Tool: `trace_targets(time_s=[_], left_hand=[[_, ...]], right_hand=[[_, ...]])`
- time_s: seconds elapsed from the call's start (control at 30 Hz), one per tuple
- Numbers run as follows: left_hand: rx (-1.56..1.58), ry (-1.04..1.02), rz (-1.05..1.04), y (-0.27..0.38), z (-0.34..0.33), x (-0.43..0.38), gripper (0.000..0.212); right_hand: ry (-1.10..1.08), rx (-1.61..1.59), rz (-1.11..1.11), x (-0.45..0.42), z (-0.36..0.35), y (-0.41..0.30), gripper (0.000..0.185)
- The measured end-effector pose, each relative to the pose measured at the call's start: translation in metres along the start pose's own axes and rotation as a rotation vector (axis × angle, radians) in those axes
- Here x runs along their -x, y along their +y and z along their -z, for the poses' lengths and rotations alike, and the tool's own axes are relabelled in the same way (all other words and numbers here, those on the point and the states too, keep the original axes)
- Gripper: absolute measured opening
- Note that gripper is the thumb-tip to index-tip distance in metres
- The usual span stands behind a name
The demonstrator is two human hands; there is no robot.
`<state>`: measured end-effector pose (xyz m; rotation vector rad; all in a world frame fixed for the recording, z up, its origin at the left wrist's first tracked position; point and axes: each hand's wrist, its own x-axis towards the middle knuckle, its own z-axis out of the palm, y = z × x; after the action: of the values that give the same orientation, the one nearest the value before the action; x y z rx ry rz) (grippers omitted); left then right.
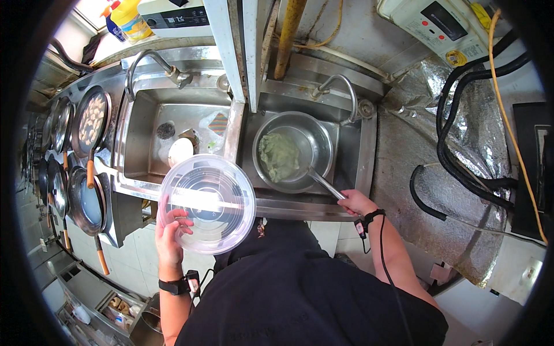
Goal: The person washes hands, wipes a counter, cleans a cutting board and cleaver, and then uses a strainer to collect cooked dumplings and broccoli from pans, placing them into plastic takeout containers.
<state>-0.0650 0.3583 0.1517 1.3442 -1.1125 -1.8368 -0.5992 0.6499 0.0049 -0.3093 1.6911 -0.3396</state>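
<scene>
My left hand (175,227) holds a round clear plastic lid or shallow container (207,203) by its left edge, above the front rim of the left sink; the fingers show through the plastic. My right hand (355,202) grips the metal handle (325,183) of a stainless steel pan (318,134) standing in the right sink. Inside the pan, on its left side, lies a crumpled pale green mass (277,156), perhaps cloth or leaves; which one I cannot tell. A white rounded object (181,150) in the left sink is partly covered by the clear plastic.
The left sink (143,129) holds a dark scourer (165,130) and a striped sponge (218,124). Curved faucets (151,54) rise behind both basins. Several wooden-handled pans, one with pale pieces (91,119), stand at left. Black hoses (446,116) cross the foil-covered surface at right.
</scene>
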Motion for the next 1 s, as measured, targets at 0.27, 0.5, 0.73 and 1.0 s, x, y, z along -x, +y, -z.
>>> trace_targets(time_s=[0.27,0.5,0.73,1.0], left_hand=[[0.0,-0.004,-0.004,-0.003,0.001,-0.001,0.08],[-0.045,-0.011,-0.014,-0.003,0.003,0.001,0.082],[-0.068,-0.024,-0.021,0.001,0.0,0.001,0.08],[-0.211,-0.12,0.012,-0.043,0.015,-0.06,0.073]], right_hand=[[-0.091,-0.189,-0.119,0.006,-0.003,0.006,0.011],[-0.148,-0.347,-0.102,0.003,-0.004,0.018,0.01],[-0.133,-0.329,-0.073,0.02,-0.002,0.035,0.009],[-0.083,-0.565,-0.062,0.107,-0.054,0.078,0.007]])
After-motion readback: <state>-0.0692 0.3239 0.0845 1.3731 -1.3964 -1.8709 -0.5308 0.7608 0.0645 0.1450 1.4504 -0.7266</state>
